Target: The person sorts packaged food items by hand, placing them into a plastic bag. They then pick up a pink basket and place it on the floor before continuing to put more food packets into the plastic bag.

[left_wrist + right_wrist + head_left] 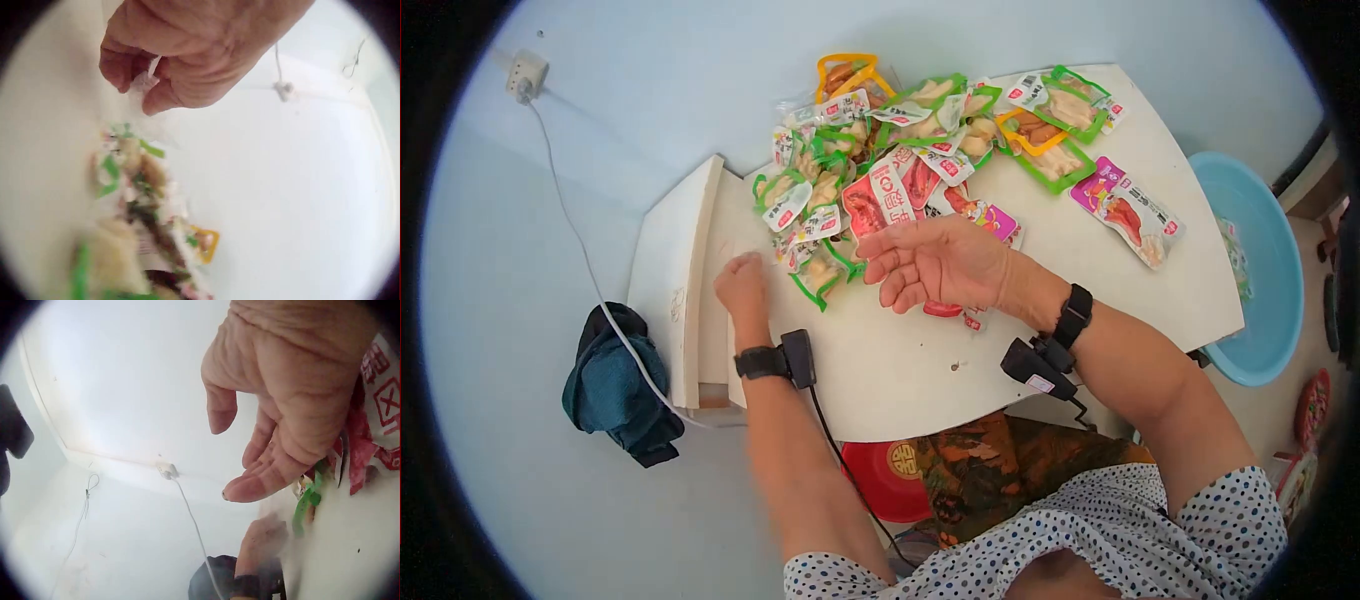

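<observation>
Head view shows us both bare hands over a white table (880,385) with a heap of sealed food packets along its far side. We see the left hand (745,285) at the table's left edge, beside the heap; from the left wrist we make out its thumb and fingers pinching a small piece of clear plastic (143,83). We cannot tell whether that plastic is a loose scrap or part of something larger.

We find the right hand (940,262) released, palm turned toward the left, fingers loosely bent around nothing. It hangs in front of the red-and-white packet (875,203), and we cannot tell whether it touches anything below.

Most packets in the heap have green edges; we also notice a yellow-edged packet (850,78) at the back. Well apart on the right lies a purple packet (1128,212). Beyond the table's right edge we see a blue tub (1280,280), and on the left a dark cloth (615,385) beneath a white cable (585,250).
</observation>
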`<state>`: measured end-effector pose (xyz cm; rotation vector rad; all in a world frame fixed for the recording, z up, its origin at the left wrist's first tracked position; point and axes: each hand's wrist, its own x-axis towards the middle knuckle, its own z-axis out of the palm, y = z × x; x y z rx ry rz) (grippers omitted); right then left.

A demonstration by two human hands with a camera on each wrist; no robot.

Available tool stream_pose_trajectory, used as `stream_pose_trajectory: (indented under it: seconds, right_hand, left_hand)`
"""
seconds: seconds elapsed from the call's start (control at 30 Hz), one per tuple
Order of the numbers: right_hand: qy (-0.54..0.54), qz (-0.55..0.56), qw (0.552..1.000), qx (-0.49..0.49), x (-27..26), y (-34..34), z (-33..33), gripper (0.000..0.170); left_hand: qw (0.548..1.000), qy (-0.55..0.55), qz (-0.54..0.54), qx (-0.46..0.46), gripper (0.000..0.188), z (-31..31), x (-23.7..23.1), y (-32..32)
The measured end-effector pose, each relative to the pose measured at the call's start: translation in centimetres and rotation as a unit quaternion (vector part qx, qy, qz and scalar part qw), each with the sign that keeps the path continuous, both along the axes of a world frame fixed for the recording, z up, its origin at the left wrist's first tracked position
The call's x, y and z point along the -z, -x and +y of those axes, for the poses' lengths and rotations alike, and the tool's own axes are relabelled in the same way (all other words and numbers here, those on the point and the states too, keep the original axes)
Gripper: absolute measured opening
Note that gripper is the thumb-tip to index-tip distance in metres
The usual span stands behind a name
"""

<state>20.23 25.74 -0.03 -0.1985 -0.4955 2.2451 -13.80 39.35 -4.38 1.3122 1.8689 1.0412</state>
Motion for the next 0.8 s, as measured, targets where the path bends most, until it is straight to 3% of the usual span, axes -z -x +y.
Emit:
stream_pose_trajectory:
  seconds: [0.13,0.17,0.27,0.33,0.43,0.53,0.63,0.73,0.8]
  right_hand:
    - [-0.014,0.012,1.0,0.021,-0.3,-0.7,0.3,0.033]
    - [-0.019,0.003,0.999,0.036,-0.6,-0.8,0.3,0.034]
    - [-0.054,-0.022,0.995,0.075,-1.1,-1.2,0.2,0.038]
    - [-0.098,-0.042,0.989,0.107,-1.5,-1.8,0.3,0.046]
    - [-0.139,-0.221,0.926,0.272,-2.3,-1.9,0.2,0.05]
    - [-0.147,-0.238,0.902,0.329,-2.4,-1.7,0.3,0.043]
    - [-0.136,-0.174,0.937,0.27,-3.9,-1.5,-0.3,0.037]
    - [-0.11,-0.215,0.914,0.326,-2.5,-1.7,0.1,0.027]
    - [-0.076,-0.2,0.909,0.357,-2.4,-2.3,0.6,0.022]
  left_hand:
    - [0.961,-0.113,-0.251,0.003,0.034,-2.9,-5.6,-1.5]
    - [0.931,-0.115,-0.343,0.055,0.031,-3.7,-7.4,-2.2]
    - [0.779,-0.114,-0.582,0.205,0.029,-5.3,-10.2,-4.9]
    - [0.635,-0.098,-0.706,0.298,0.032,-5.4,-9.8,-6.4]
    - [0.512,-0.063,-0.761,0.394,0.035,-5.3,-8.0,-9.2]
    - [0.532,-0.028,-0.748,0.396,0.035,-5.9,-6.5,-10.8]
    - [0.581,0.018,-0.746,0.325,0.035,-5.8,-5.1,-10.5]
    - [0.66,0.035,-0.679,0.321,0.038,-5.2,-4.8,-10.1]
    - [0.671,0.052,-0.619,0.405,0.042,-3.9,-4.6,-8.9]
